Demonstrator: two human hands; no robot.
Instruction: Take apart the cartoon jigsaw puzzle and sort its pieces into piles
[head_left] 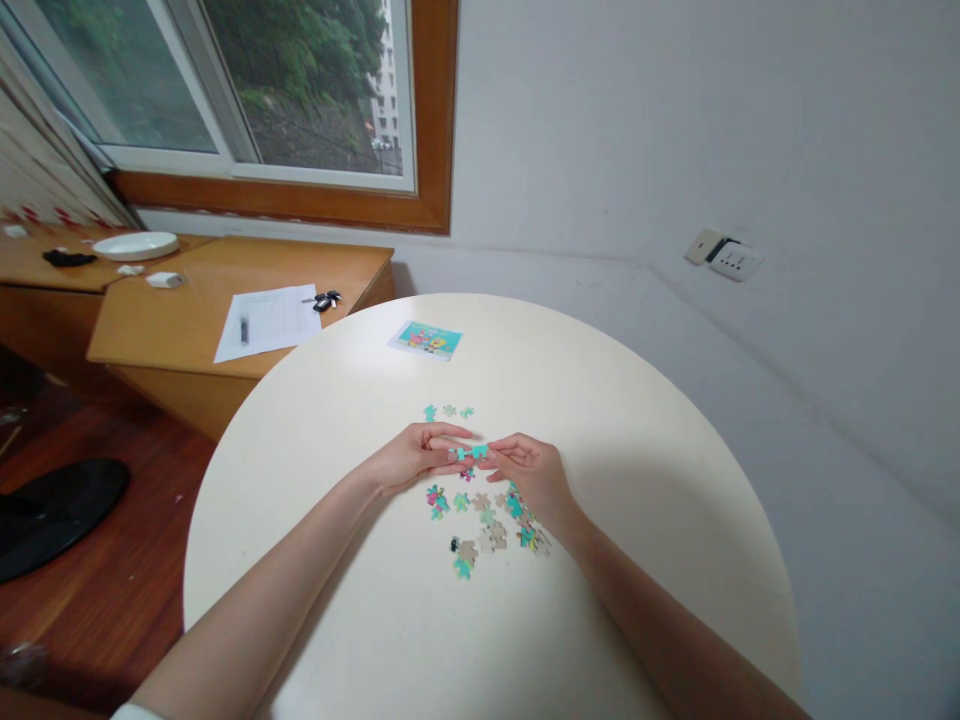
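Observation:
My left hand (420, 455) pinches a small teal puzzle piece (460, 455) between thumb and fingers. Right beside it, my right hand (531, 468) grips another teal puzzle piece (479, 453). The two pieces meet edge to edge or nearly so; whether they interlock I cannot tell. Below the hands lies a loose spread of puzzle pieces (493, 537), some showing grey backs, others teal, pink or yellow prints. My right hand covers part of this spread. Beyond my fingers, a short row of pieces (449, 411) rests on the round white table (315, 560).
A colourful picture card (431, 340) lies near the table's far edge. On the wooden desk (157, 320) to the left are a printed sheet (274, 318), keys (327, 300), a white plate (136, 246) and a white adapter (165, 280). A wall with sockets (735, 260) stands behind, right.

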